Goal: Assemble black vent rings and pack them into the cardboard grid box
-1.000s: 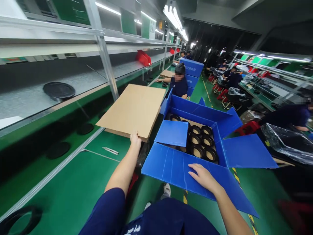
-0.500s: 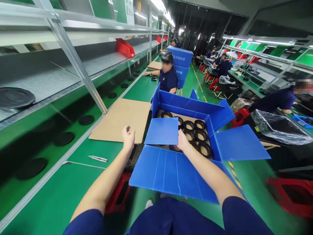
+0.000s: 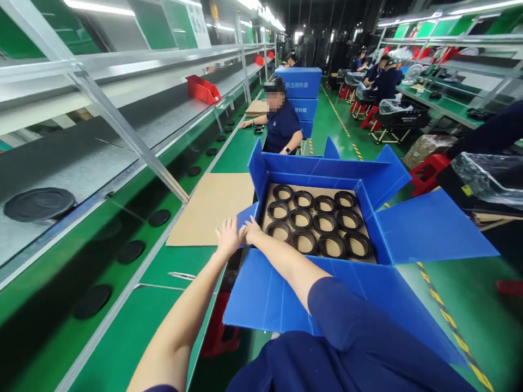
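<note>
- Both hands meet at the near-left corner of the open blue box. The left hand and right hand press, fingers spread, on the small left flap, which is folded outward over the box edge; neither grips anything.
- The box stands beside the desk, off its right edge, with the near flap hanging toward the person and the right flap lying flat and wide.
- Inside, black rings sit in three rows on a brown sheet, packed close, touching the walls on the far side.
- A cardboard sheet lies flat on the desk, its right edge just beside the box's left wall.
- A small knife lies on the desk near the left forearm, with bare green surface around it.
- Black discs sit along the conveyor lane to the left.
- Another person sits further along the desk.
</note>
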{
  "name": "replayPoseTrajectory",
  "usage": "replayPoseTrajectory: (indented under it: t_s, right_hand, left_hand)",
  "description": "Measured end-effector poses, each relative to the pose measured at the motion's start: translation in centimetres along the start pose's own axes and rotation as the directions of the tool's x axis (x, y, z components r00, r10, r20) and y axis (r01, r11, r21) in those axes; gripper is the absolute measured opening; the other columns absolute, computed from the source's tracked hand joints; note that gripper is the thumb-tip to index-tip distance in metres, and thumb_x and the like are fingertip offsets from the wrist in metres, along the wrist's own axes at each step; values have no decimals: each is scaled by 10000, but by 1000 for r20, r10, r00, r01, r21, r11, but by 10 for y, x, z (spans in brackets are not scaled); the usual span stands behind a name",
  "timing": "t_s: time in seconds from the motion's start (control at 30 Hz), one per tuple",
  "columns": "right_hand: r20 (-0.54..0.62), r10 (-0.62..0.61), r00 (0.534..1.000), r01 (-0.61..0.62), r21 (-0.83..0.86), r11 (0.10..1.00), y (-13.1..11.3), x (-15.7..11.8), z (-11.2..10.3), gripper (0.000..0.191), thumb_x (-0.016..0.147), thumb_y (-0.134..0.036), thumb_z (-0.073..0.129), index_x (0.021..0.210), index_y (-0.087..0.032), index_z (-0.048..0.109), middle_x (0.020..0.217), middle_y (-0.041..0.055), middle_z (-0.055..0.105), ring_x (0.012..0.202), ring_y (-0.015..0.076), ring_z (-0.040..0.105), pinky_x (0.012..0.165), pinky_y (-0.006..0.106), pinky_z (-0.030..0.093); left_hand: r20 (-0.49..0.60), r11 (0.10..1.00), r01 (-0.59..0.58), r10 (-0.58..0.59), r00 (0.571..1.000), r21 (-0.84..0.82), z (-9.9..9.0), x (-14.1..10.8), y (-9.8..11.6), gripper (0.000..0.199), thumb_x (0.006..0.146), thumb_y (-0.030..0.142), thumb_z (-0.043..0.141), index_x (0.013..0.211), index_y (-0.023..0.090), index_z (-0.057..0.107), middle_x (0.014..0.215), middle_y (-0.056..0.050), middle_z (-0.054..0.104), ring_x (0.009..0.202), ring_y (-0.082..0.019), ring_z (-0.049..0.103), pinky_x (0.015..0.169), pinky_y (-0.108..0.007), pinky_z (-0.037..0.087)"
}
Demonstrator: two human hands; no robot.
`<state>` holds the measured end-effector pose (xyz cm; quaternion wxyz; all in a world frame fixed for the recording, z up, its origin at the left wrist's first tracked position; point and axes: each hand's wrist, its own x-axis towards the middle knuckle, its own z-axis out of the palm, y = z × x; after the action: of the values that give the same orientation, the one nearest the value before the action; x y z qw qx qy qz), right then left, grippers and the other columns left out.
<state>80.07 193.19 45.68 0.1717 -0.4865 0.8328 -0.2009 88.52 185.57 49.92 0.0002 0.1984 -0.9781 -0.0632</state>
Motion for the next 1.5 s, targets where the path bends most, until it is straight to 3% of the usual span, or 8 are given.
replayPoseTrajectory:
  t_s: [0.2,0.5,0.7,0.8,1.0,1.17,1.33,1.5]
  right_hand:
    - [-136,85,987,-79,49,996,40,-75,-22,621,1053,-328,513,1614,-110,364,1722,94,251,1610,236,163,1316,392,181]
    - [-296,422,857,-444,-7,896,104,-336,-89,502,964,-238,618,1449,-108,610,1591,169,482,1474,290,459,1248,420,372]
    - [-345,464,816,-488,20,872,93,-437,-83,472,1010,-376,487,1391,-152,652,1454,160,618,1353,303,592,1183,519,466]
    - [-304,473,827,-480,56,875,68,-454,-70,479,1024,-448,451,1375,-213,675,1418,116,653,1317,285,622,1172,495,485]
    - [-120,402,908,-399,50,916,36,-432,-42,683,956,-524,587,1581,-275,467,1670,88,376,1533,270,387,1261,483,357]
    - [-88,332,939,-343,-223,912,56,-386,37,1135,746,-530,847,1673,-253,253,1740,163,141,1612,394,107,1279,638,150]
    - [-412,263,873,-417,-347,840,90,-367,130,898,899,-492,674,1651,-172,302,1728,257,32,1578,523,72,1195,775,113]
    - [-366,179,913,-310,-338,889,107,-380,133,878,934,-631,459,1685,-328,120,1744,177,85,1582,493,125,1180,787,144]
  left_hand:
    - [-90,987,-153,158,983,57,16,14,13,615,1044,425,330,1551,103,459,1621,-225,420,1552,-366,316,1235,-707,155]
    - [-288,863,-491,504,814,123,4,8,46,568,1009,418,452,1479,113,549,1569,-255,479,1511,-426,359,1228,-717,135]
    - [-166,830,-555,556,815,59,-20,-14,67,525,966,366,572,1434,132,593,1561,-236,497,1505,-426,378,1231,-701,189]
    - [-88,790,-607,601,795,-83,-30,-40,58,519,968,394,579,1430,160,593,1546,-198,530,1472,-377,447,1229,-630,290]
    - [19,567,-722,791,611,-397,-24,-118,10,493,995,505,548,1405,241,620,1406,-110,668,1291,-270,638,1133,-425,497]
    - [-129,588,-717,732,669,-374,9,-194,-10,396,1005,417,564,1334,222,664,1335,-139,700,1225,-300,672,1076,-443,540]
    - [-171,640,-680,671,721,-358,41,-234,9,278,990,317,607,1218,185,697,1285,-143,719,1230,-262,659,1085,-418,509]
    - [-172,679,-626,614,771,-384,54,-214,37,274,1021,302,540,1206,164,687,1290,-142,712,1199,-239,666,1060,-391,518]
